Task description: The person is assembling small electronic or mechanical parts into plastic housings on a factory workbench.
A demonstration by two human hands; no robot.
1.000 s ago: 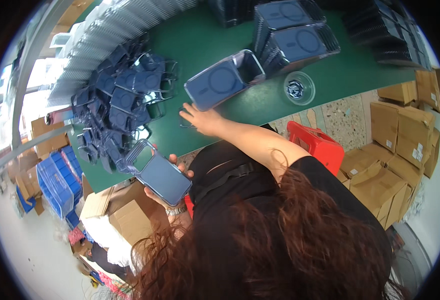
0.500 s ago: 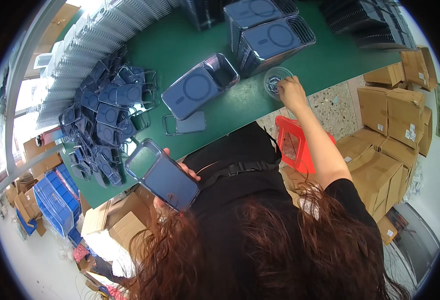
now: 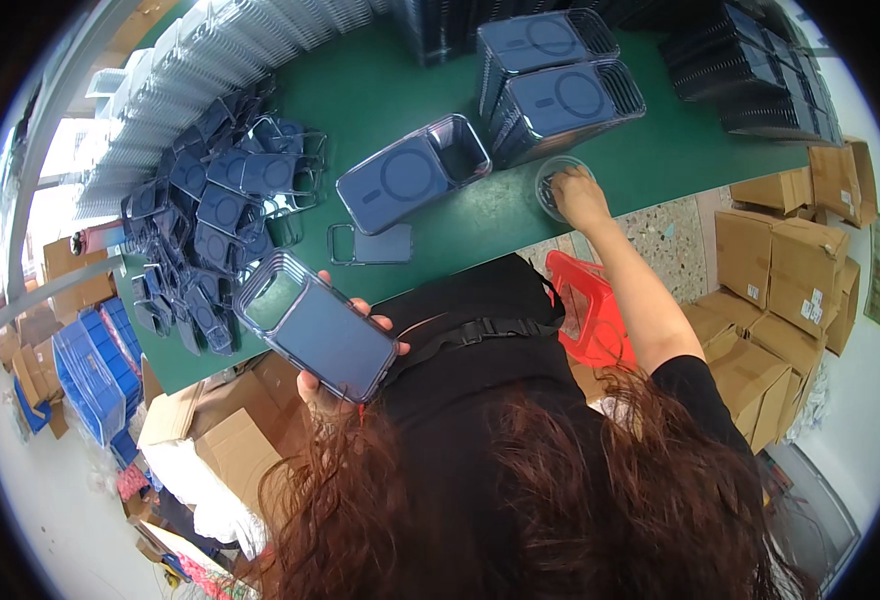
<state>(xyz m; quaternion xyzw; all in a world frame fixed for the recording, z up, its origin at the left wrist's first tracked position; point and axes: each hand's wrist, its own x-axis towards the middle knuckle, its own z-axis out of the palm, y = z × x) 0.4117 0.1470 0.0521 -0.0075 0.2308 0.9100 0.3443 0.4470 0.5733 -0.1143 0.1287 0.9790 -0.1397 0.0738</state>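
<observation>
Nearest the camera, the person's long reddish-brown hair (image 3: 520, 500) fills the lower part of the view over a black top (image 3: 480, 340) with a buckled strap. Just left of it, the left hand (image 3: 335, 385) comes up from below with its fingers curled round the near edge of a blue-tinted clear phone case (image 3: 315, 325), gripping it flat and face up above the near edge of the green table (image 3: 440, 90); the case's camera cutout points to the far left. Below and left of that hand sit brown cardboard boxes (image 3: 230, 440) and blue plastic crates (image 3: 90, 370) on the floor. A bit farther out, on the table, lies a single thin case frame (image 3: 370, 243), and to its left a loose heap of blue cases (image 3: 215, 215) sprawls across the table's left end. Over on the right, a red plastic stool (image 3: 595, 310) stands by the table's near edge, with more cartons (image 3: 790, 270) stacked to its right. The right arm stretches out, and the right hand (image 3: 578, 195) is dipped into a small round clear dish (image 3: 558, 183), fingers bunched downward; what they pinch, if anything, cannot be told. Beyond the frame a tray of cases (image 3: 410, 170) lies tilted, and farther still stand two tall stacks of cases (image 3: 560, 80). Along the far left runs a row of clear trays (image 3: 210, 60); at far right, dark stacks (image 3: 760, 70).
</observation>
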